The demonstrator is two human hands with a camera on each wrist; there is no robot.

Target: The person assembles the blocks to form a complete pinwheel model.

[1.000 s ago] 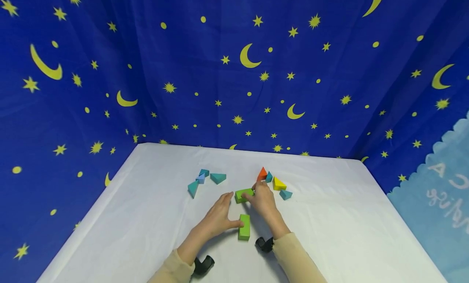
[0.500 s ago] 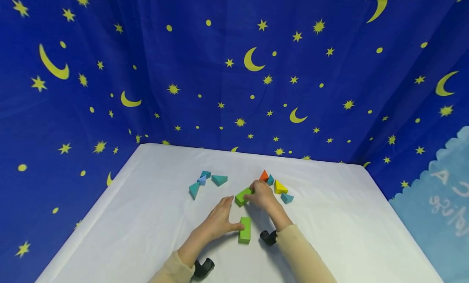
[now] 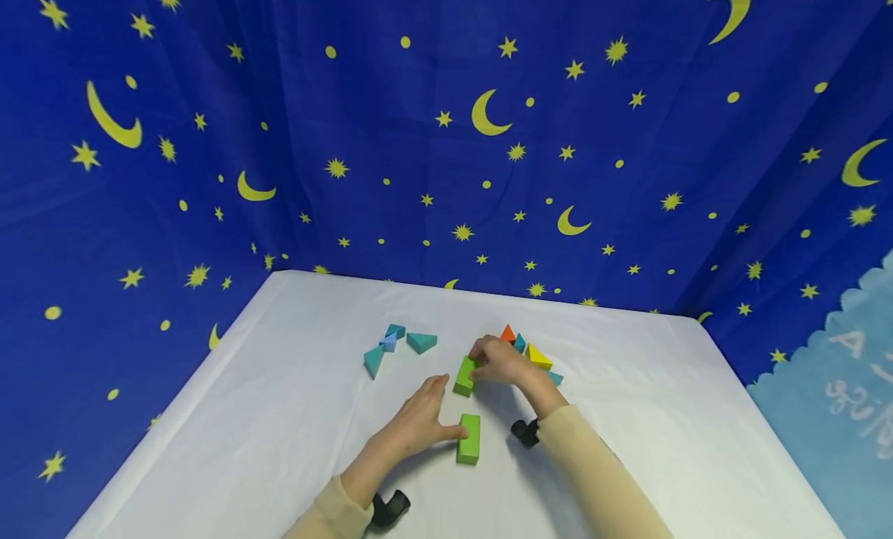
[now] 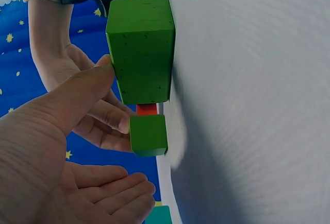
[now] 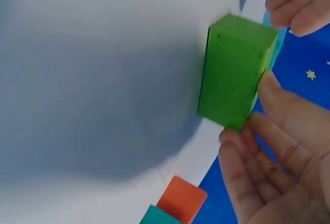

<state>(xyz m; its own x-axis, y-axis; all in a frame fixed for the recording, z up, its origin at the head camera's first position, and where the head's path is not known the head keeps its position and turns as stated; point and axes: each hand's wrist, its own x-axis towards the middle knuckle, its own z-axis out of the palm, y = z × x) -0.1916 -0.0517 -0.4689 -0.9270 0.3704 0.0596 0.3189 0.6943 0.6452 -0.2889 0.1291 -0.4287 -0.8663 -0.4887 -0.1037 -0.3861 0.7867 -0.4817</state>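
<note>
Two green rectangular blocks lie on the white tabletop in the head view. The nearer green block (image 3: 469,440) points lengthwise away from me, and the thumb of my left hand (image 3: 412,424) touches its left side while the other fingers stretch forward. Farther off, my right hand (image 3: 504,362) pinches the other green block (image 3: 463,378) between thumb and fingers. In the right wrist view that held block (image 4: 148,135) (image 5: 234,72) has the thumb along one side and fingertips at its far end. The left wrist view shows the nearer block in front, its side against the left thumb.
Left of centre sit several triangular blocks, teal (image 3: 422,342) and light blue (image 3: 388,343). Behind and right of my right hand are an orange triangle (image 3: 508,333), a yellow triangle (image 3: 539,357) and teal ones (image 3: 519,343). Blue star-patterned cloth (image 3: 391,136) borders the table (image 3: 293,415).
My right hand has turned the farther green block from crosswise to nearly lengthwise, roughly in line with the nearer one. The left hand and nearer block stay in place.
</note>
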